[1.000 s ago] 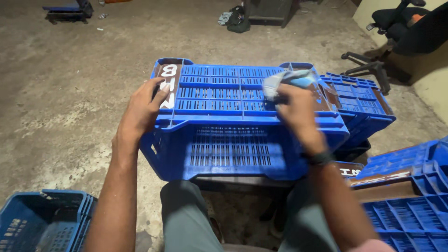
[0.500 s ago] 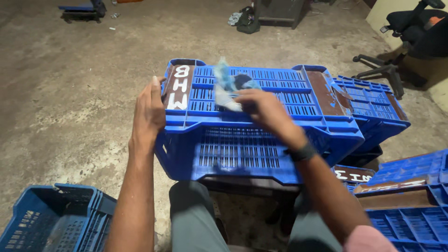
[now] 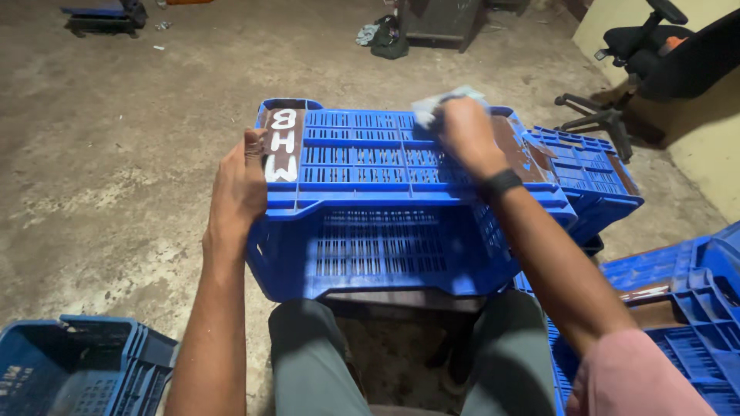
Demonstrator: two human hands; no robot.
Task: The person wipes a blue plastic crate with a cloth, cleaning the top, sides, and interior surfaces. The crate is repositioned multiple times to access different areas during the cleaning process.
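A blue slotted plastic crate (image 3: 385, 231) rests upside down across my knees, its ribbed base facing up, with a brown patch bearing white painted letters at its left end. My left hand (image 3: 240, 189) presses flat against the crate's left edge, fingers over the rim. My right hand (image 3: 462, 132) is closed around a pale crumpled cloth (image 3: 432, 106) and holds it on the far right part of the crate's base. A dark band sits on my right wrist.
Another blue crate (image 3: 590, 173) lies behind to the right, more blue crates (image 3: 686, 308) are stacked at the right, and one blue crate (image 3: 73, 366) sits at the lower left. A black office chair (image 3: 655, 62) stands at the back right on the concrete floor.
My right hand with the cloth swept from the crate's right side to the middle left, then back toward the far right. My left hand stayed on the left edge.
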